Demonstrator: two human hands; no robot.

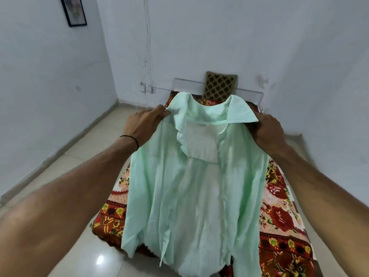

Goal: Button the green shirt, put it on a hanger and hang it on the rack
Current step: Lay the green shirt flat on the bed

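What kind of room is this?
Probably a bedroom: a low bed with a red flowered cover, a brown patterned pillow against the white wall, and a black-framed picture hanging up.

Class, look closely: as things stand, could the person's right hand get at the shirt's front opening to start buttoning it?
Probably not yet. The right hand grips the shirt at its shoulder, as the left hand does opposite, so both are busy holding it up. The open front hangs unobstructed; letting go, perhaps onto the bed, would free it.

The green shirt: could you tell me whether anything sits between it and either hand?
Nothing does. The left hand and right hand both grip the green shirt directly at its shoulders, beside the collar.
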